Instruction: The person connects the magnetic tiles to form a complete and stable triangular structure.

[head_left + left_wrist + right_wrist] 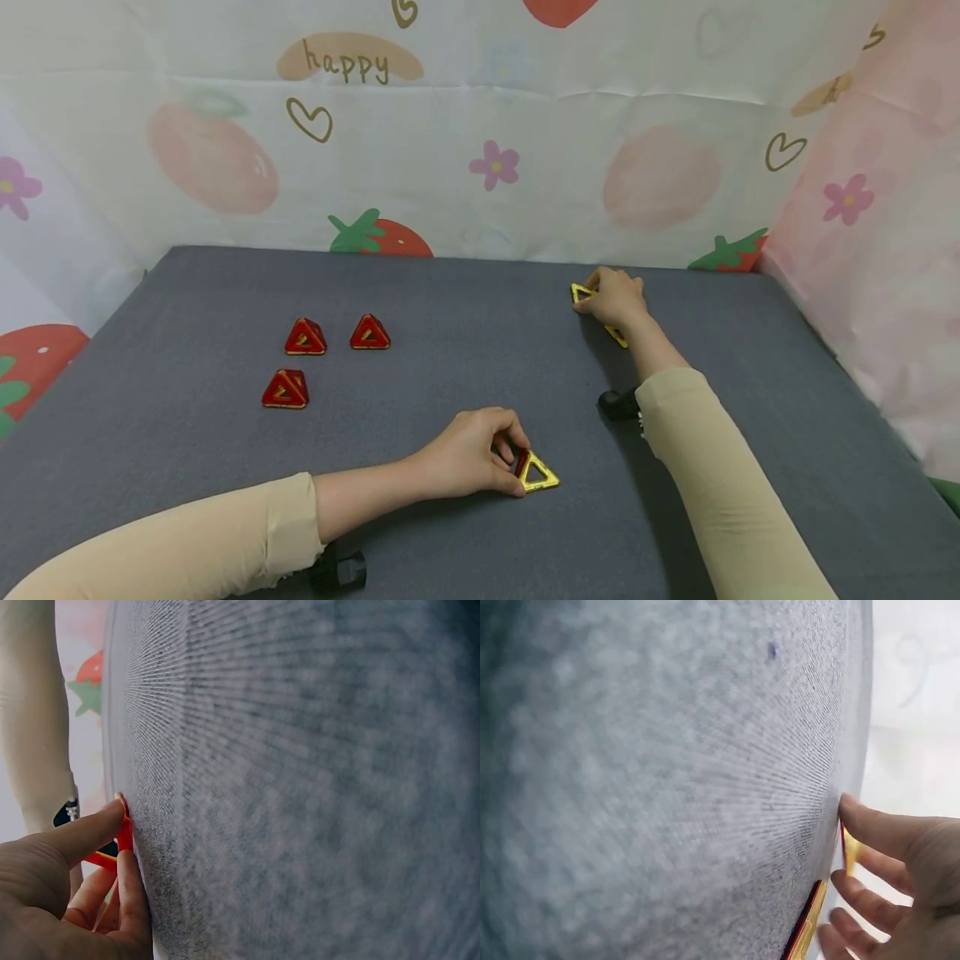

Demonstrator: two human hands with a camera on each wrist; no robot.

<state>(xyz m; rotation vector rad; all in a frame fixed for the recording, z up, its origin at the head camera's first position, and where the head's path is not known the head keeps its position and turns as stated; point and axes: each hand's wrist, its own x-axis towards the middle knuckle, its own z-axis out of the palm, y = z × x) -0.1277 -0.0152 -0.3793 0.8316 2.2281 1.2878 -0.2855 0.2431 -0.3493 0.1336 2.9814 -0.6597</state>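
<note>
My left hand, low in the middle of the table, pinches a triangular magnetic tile piece. Its yellow triangle faces up, and a red edge shows beside the fingers. In the left wrist view the red tile sits between thumb and fingertips. Near the far right of the table, my right hand pinches a yellow triangular tile by thumb and finger. Another yellow tile lies on the cloth partly hidden by that hand. The right wrist view shows the held tile and the lying one.
Three red pyramids made of triangular tiles, one at the back, one to its right and one nearer, stand on the left of the grey cloth-covered table. A patterned curtain hangs behind.
</note>
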